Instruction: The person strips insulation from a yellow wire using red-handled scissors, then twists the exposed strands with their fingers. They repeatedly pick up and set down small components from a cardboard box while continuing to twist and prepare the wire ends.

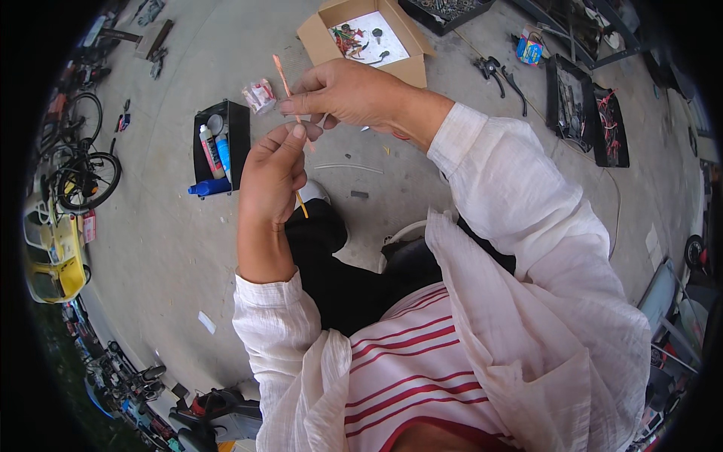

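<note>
A thin electrical wire (303,205) runs upward through both hands. Its lower end is yellow, and bare copper-coloured strands show at its upper end. My left hand (273,167) is closed round it, thumb and fingertips pressed together on the wire. Just above, my right hand (343,94) pinches the bare copper part between thumb and fingers. Both hands are close together, raised over the floor, and the fingers hide part of the wire. Beyond them lies a small clear plastic bag (260,96) with pinkish contents.
A black bin (239,124) with tubes and a blue bottle stands left of my hands. An open cardboard box (422,69) holding small coloured pieces is ahead. Brake levers (493,69) and black trays (570,83) lie to the right. Bicycles (94,181) stand at far left.
</note>
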Demonstrator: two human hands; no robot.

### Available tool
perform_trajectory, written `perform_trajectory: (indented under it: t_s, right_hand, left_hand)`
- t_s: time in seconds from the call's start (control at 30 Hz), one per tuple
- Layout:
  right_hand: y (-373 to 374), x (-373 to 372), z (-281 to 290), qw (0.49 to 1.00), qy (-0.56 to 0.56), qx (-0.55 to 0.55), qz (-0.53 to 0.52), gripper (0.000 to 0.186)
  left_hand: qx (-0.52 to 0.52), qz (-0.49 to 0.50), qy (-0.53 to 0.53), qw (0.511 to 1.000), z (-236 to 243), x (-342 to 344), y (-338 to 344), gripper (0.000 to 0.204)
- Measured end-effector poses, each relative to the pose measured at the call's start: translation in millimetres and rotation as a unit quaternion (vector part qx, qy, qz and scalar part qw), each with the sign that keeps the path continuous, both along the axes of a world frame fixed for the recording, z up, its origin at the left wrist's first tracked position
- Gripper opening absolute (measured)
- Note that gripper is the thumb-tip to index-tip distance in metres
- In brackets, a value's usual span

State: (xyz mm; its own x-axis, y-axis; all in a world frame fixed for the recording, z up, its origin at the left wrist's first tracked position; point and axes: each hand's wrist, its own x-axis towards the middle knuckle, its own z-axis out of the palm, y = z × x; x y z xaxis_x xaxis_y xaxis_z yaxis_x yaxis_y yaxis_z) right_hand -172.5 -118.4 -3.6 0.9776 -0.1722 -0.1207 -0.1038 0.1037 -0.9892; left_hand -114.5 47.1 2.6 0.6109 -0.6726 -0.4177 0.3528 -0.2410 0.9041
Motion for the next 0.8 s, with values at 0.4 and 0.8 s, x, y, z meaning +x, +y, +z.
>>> perform_trajectory:
  t_s: [0.4,0.8]
  right_hand:
    - [3,-1,1,0.999,0.031,0.032,-0.024,0.027]
    - [7,2,-8,0.996,-0.002,-0.003,-0.085,0.023]
  left_hand:
    - [0.012,0.001,0.006,1.0,0,-2,1,0.024]
    - [0.016,-0.031,0.02,0.999,-3,1,4,0.036]
